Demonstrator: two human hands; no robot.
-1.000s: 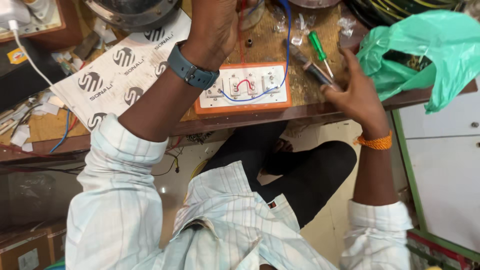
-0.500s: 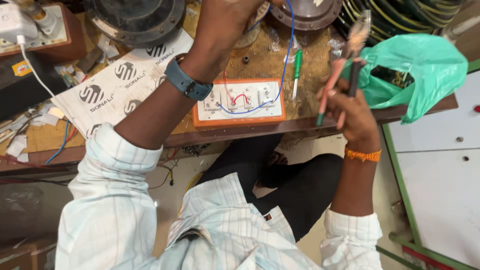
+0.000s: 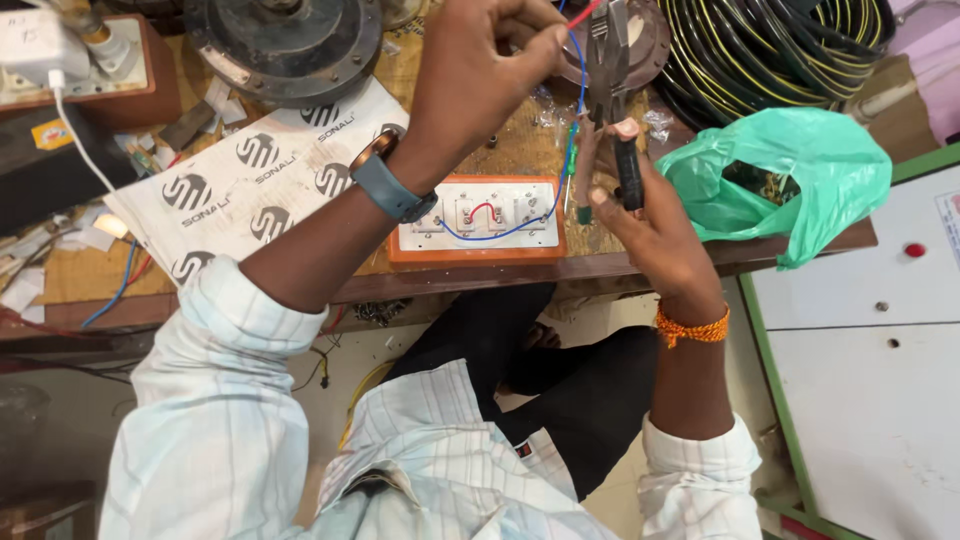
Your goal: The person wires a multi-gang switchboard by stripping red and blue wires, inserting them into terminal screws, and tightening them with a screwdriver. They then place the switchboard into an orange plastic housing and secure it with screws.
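Observation:
An orange-framed white switch board point(image 3: 478, 222) lies on the wooden workbench point(image 3: 640, 262), wired with short red and blue loops. My left hand point(image 3: 480, 75) is raised above it, pinching a red wire point(image 3: 583, 13) and a blue wire point(image 3: 579, 90) that runs down to the board. My right hand point(image 3: 640, 210) grips a pair of pliers point(image 3: 612, 70) by its black handles, jaws pointing up next to the wires. A green-handled screwdriver point(image 3: 571, 160) lies on the bench behind the pliers.
A green plastic bag point(image 3: 790, 180) sits at the bench's right end, below a coil of black cable point(image 3: 770, 45). A round metal motor housing point(image 3: 280, 45) and a printed white sheet point(image 3: 260, 180) lie left. A white cabinet point(image 3: 870, 340) stands on the right.
My right hand picked up the pliers from the bench and brought them up to the wires. My left hand stayed raised, holding the wires.

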